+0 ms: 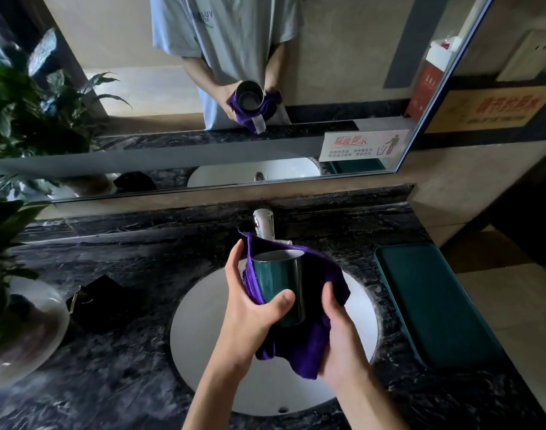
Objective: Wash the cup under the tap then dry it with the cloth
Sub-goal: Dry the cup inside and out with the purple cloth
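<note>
A dark green cup [277, 280] with a pale inside is held upright above the white sink [203, 330], half wrapped in a purple cloth [321, 280]. My left hand [253, 302] grips the cup from the left, its thumb across the green wall and its fingers behind the cloth. My right hand [339, 336] clasps the cloth on the cup's right side and lower folds. The chrome tap [264, 223] stands just behind the cup, with no water visible running from it.
A dark marble counter [125, 383] surrounds the sink. A potted plant in a glass bowl [20, 330] and a black object [101, 302] sit at the left, and a green mat [433, 302] lies at the right. A mirror [343, 72] rises behind the tap.
</note>
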A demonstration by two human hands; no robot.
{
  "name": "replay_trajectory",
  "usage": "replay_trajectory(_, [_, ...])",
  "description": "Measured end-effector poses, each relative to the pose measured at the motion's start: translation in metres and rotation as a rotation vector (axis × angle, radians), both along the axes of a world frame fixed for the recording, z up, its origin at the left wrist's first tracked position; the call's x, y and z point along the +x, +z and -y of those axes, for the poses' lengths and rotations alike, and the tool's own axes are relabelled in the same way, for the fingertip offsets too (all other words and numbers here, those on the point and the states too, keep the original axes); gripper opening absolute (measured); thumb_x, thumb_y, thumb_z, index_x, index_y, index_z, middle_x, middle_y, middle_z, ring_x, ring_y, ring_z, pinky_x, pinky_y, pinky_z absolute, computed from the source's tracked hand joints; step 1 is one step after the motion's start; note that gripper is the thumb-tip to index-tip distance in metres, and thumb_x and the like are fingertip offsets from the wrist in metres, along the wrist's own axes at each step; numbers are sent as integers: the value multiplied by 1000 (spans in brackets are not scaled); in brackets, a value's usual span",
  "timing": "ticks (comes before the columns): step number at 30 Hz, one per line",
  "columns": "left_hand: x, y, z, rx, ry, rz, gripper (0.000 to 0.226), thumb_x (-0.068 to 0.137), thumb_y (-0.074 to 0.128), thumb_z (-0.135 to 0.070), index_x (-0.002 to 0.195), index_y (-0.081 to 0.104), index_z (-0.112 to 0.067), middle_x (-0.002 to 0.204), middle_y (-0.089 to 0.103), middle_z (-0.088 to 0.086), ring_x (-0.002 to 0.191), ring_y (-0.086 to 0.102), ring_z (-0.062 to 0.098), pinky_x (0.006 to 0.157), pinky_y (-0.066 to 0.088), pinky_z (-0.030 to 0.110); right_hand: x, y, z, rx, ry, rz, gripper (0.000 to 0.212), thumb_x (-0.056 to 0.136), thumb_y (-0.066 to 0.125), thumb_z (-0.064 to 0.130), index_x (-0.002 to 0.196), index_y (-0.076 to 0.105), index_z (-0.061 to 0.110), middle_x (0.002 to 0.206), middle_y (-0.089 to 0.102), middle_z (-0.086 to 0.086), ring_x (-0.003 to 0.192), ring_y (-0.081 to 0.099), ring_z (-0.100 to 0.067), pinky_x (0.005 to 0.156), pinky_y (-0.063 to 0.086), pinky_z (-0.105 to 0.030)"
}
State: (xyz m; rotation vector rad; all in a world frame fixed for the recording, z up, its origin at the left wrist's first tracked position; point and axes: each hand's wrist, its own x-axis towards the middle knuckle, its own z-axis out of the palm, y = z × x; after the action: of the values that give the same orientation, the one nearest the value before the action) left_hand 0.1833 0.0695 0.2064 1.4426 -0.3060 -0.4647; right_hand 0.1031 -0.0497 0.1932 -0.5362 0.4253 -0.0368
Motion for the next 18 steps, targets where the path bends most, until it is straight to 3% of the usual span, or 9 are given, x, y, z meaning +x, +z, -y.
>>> replay_trajectory(2, [-3, 1, 2, -6, -2, 21, 109, 60, 84, -41, 152, 26, -43, 128, 64, -34, 122, 64, -4, 90, 56, 18, 3, 0, 2, 63, -57, -60, 81, 91, 44, 72, 136, 66, 9, 138, 65, -26, 124, 65, -44, 98, 50, -57])
replay_trajectory(6, [-9, 2, 3, 34, 20, 74, 102, 57, 87, -48, 144, 35, -55, 142, 56, -19, 130, 60, 5, 106, 54, 32, 8, -8, 11, 108, -51, -155, 95, 84, 31, 84, 120, 77, 8, 127, 70, -27, 108, 72, -45, 92, 50, -56])
replay_trajectory(10, [-12, 2, -2, -26, 38, 6, 117, 47, 94, -67, 148, 36, -51, 139, 60, -20, 132, 61, 14, 110, 52, 45, 9, -9, 20, 94, 57, -154, 91, 94, 26, 75, 131, 69, 5, 131, 68, -28, 114, 69, -45, 87, 60, -55])
replay_trajectory(12, [-12, 6, -3, -84, 69, -59, 117, 44, 95, -67, 147, 40, -51, 136, 64, -11, 128, 65, 22, 105, 55, 51, 10, -10, 23, 67, 107, -171, 87, 96, 26, 75, 137, 66, 9, 139, 63, -27, 127, 63, -43, 104, 52, -56])
replay_trajectory(13, [-10, 8, -3, -106, 77, -82, 117, 43, 96, -66, 146, 42, -52, 134, 66, -8, 125, 67, 23, 101, 58, 51, 10, -9, 23, 54, 145, -180, 85, 97, 28, 75, 143, 61, 11, 146, 58, -27, 136, 55, -43, 116, 41, -58])
replay_trajectory(15, [-6, 10, -4, -122, 70, -120, 115, 42, 97, -65, 144, 44, -52, 129, 70, -8, 118, 71, 21, 93, 62, 45, 8, -8, 20, 29, 187, -218, 81, 97, 33, 74, 147, 56, 14, 152, 52, -24, 144, 46, -41, 125, 24, -59])
replay_trajectory(18, [-2, 12, -7, -87, 20, -121, 107, 47, 96, -56, 142, 46, -50, 120, 72, -13, 110, 73, 15, 87, 62, 36, 6, 1, 15, -30, 129, -167, 68, 98, 44, 62, 139, 64, 10, 141, 63, -22, 129, 62, -39, 117, 39, -57])
